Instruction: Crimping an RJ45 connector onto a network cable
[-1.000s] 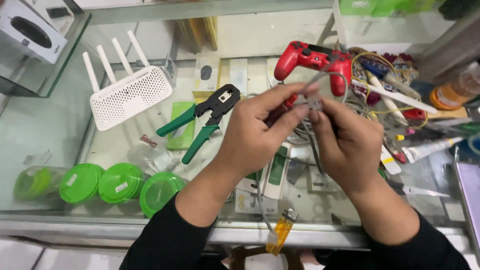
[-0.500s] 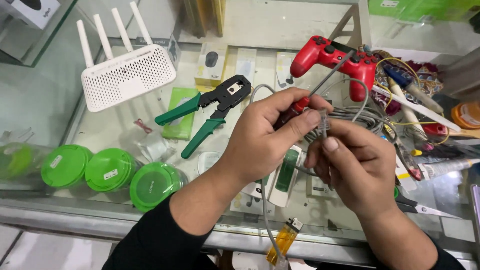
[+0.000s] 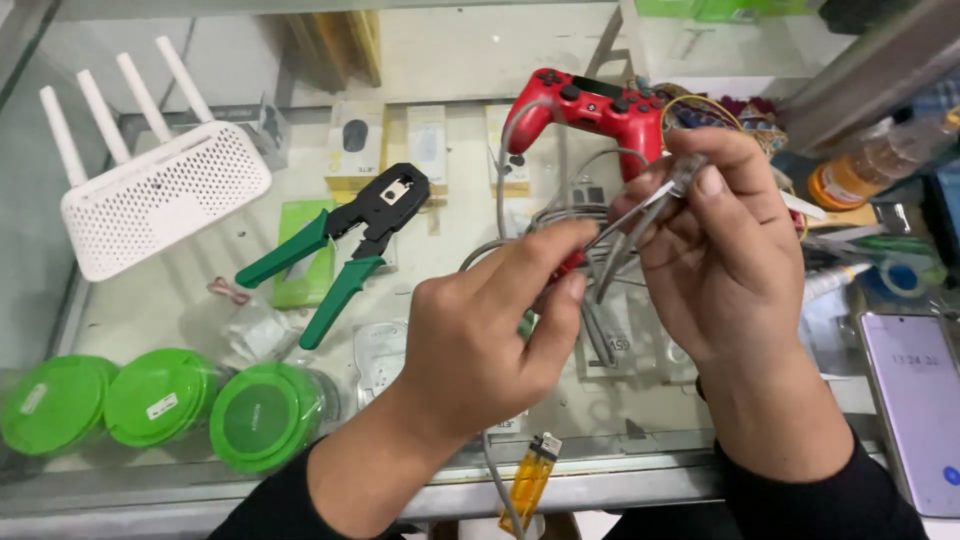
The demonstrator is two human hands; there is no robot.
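- Left hand point(image 3: 480, 330), centre of frame: thumb and forefinger pinch a grey cable point(image 3: 610, 235) near its end; other fingers curled.
- Right hand point(image 3: 725, 250), right of centre: fingers closed on the same grey cable, forefinger and thumb pressed on the strand tips at the top.
- Cable loops upward behind both hands, and one run hangs down to the lower edge of the frame.
- Red game controller point(image 3: 590, 105) lies upper centre, just behind the cable loop.
- Green-handled crimping tool point(image 3: 345, 245), left of centre, on the glass counter point(image 3: 150, 300).
- White router point(image 3: 150, 195) with four antennas, upper left.
- Three green lids point(image 3: 160, 400), lower left.
- Yellow lighter point(image 3: 530, 480), bottom centre.
- Phone point(image 3: 915, 400), screen lit, lower right.
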